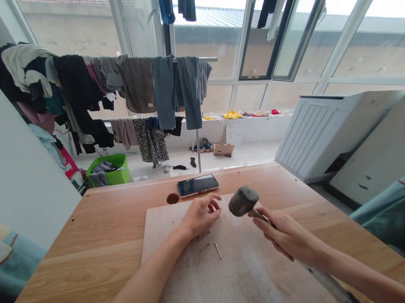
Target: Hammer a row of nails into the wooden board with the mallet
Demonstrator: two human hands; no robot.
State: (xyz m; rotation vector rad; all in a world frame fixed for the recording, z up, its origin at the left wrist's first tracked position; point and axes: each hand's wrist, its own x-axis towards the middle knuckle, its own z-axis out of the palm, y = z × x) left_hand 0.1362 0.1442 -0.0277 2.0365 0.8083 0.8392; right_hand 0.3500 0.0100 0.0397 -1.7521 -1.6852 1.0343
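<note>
My right hand (285, 233) grips the handle of a mallet with a dark, rounded head (243, 201), raised above the right part of a pale wooden board (249, 284). The long handle runs back under my right forearm. My left hand (203, 215) rests near the far edge of the board, left of the mallet head. Its fingers are curled toward the thumb, and whatever they pinch is too small to make out. Close to that hand a nail (218, 251) lies on the board, with another nail (204, 248) just left of it and more partly under the wrist.
The board lies on a wooden table (99, 253). Beyond the board are a phone (198, 185) and a round hole (172, 198). Past the table stand a laundry-covered drying rack (168, 89), a green basket (118, 171) and a white appliance (311, 127). Curtains hang at both sides.
</note>
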